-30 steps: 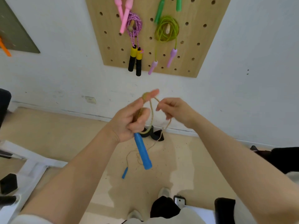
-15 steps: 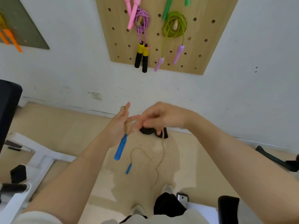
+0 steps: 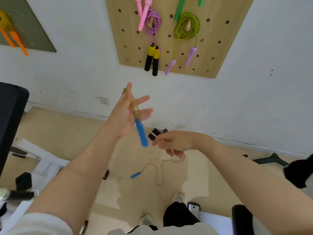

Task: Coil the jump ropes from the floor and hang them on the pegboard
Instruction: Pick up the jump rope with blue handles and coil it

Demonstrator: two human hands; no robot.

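Note:
A tan jump rope with blue handles is partly coiled over my left hand (image 3: 125,114), which is raised with fingers spread straight. The loops (image 3: 134,106) run from thumb tip down across the palm, and one blue handle (image 3: 141,134) hangs below it. Lower and to the right, my right hand (image 3: 174,141) pinches the loose rope. The rest of the rope (image 3: 160,173) trails on the floor to the second blue handle (image 3: 136,175). Above, the wooden pegboard (image 3: 220,39) carries a coiled purple rope (image 3: 152,22) and a coiled green rope (image 3: 186,26) on pegs.
A grey board with orange handles (image 3: 15,39) hangs at far left. A black chair back (image 3: 10,116) and white equipment (image 3: 42,163) stand to the left. Small black objects (image 3: 155,134) lie by the wall. My shoes (image 3: 177,198) and a phone (image 3: 194,207) are below.
My left hand has risen and opened its fingers, the rope loops now draped over it. My right hand has dropped down and right along the rope, away from the left hand.

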